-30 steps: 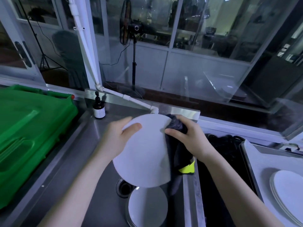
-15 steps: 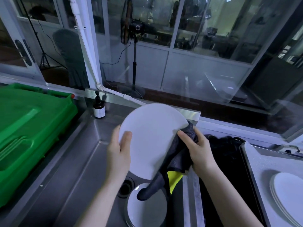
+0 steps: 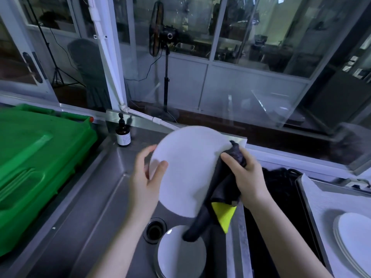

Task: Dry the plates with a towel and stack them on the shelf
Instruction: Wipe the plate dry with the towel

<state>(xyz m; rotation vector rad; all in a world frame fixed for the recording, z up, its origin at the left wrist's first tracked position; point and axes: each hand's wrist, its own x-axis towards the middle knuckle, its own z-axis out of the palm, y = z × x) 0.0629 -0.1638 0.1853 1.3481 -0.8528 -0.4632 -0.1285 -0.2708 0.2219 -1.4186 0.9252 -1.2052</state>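
A person is holding a white plate (image 3: 188,169) tilted up on edge in the middle of the frame, above a steel sink (image 3: 112,197). The left hand (image 3: 146,177) is gripping the plate's left rim, its thumb lying on the near face and its fingers curling round behind the edge. The right hand (image 3: 245,177) is clutching a dark towel (image 3: 220,197), fingers closed round the bunched cloth and pressing it against the plate's right rim. The rest of the towel is hanging down below that hand, showing a bright yellow corner, and its lowest tip is dangling over more white plates (image 3: 180,255) lying in the sink at the bottom centre. Just left of those plates the round drain (image 3: 155,229) is showing. At the lower right edge of the frame a stack of white plates (image 3: 353,237) is sitting on a white-lined surface (image 3: 321,197), well apart from the held plate. Between that surface and the sink a dark basin (image 3: 281,207) is lying in shadow, its contents too dark to tell. A green bin lid (image 3: 40,157) is filling the left side, and a brown pump bottle (image 3: 122,133) is standing upright at the sink's back left corner. Behind the glass at the top, a pedestal fan (image 3: 160,37) is standing.
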